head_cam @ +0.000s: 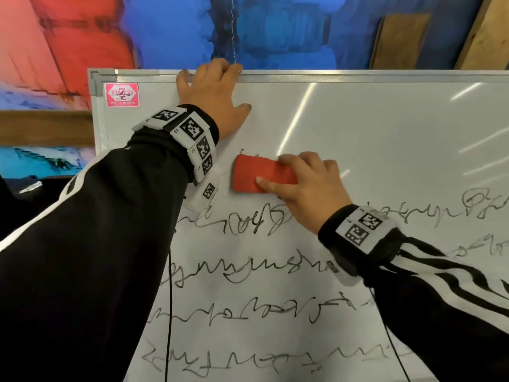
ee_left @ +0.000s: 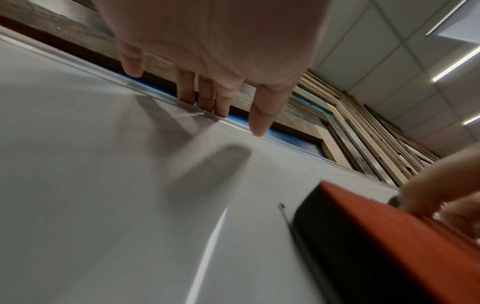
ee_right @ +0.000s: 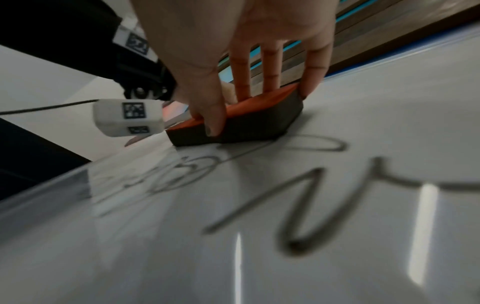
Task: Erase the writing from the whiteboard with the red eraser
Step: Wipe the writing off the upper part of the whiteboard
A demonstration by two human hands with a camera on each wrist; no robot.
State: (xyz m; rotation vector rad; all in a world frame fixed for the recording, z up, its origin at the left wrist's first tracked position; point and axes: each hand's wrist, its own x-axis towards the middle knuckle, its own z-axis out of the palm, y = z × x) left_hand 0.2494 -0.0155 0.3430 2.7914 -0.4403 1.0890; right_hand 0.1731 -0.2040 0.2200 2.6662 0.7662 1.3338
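Head view, step: We judge the wiping is under way near the top of the whiteboard (head_cam: 358, 128). The band above the red eraser (head_cam: 261, 173) looks clean, while several rows of black writing (head_cam: 248, 268) remain below it.
Head view, right hand: Our right hand (head_cam: 308, 186) holds the eraser, thumb along its near long edge and fingers over the far side, pad flat on the board. The eraser sticks out to the left of the hand, just above the first remaining row.
Head view, left hand: Our left hand (head_cam: 213, 95) holds nothing. Its fingers are spread, the tips hooked over the top frame (head_cam: 330, 77), the palm on the board, steadying it.
Head view, next move: We think the next stroke calls for dropping the eraser to the row below and sweeping sideways with even pressure.
Left wrist view: We see the left hand's fingers (ee_left: 259, 115) reaching to the frame edge (ee_left: 298, 148). The eraser (ee_left: 389, 232) sits low right, well apart from that hand, its dark pad facing the board.
Right wrist view: Thumb (ee_right: 210, 102) and fingers clamp the eraser (ee_right: 249, 117) from both sides. Its dark felt meets the board, with blurred strokes of writing (ee_right: 306, 205) just beside and nearer the camera.
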